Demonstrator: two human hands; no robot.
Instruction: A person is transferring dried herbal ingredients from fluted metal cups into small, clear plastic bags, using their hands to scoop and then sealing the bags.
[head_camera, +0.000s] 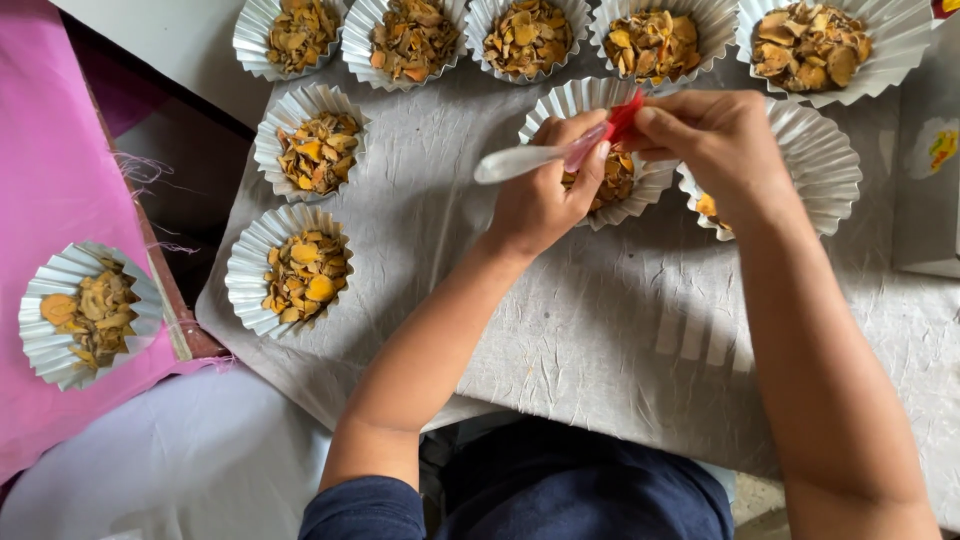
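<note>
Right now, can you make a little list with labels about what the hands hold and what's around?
left hand: holds a white spoon over a paper cup
right hand: pinches a red piece at the spoon's end
paper cup: white, fluted, with yellow-brown dried slices
other cups: filled alike, on grey cloth
lone cup: on pink cloth

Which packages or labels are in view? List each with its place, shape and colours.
Grey box or package: right edge of the table, flat-sided, cut off by the frame.
Label on it: small pale patch with yellow, red and green marks; too blurred to tell more.
Red scrap: top right corner, mostly out of frame; kind unclear.
</note>
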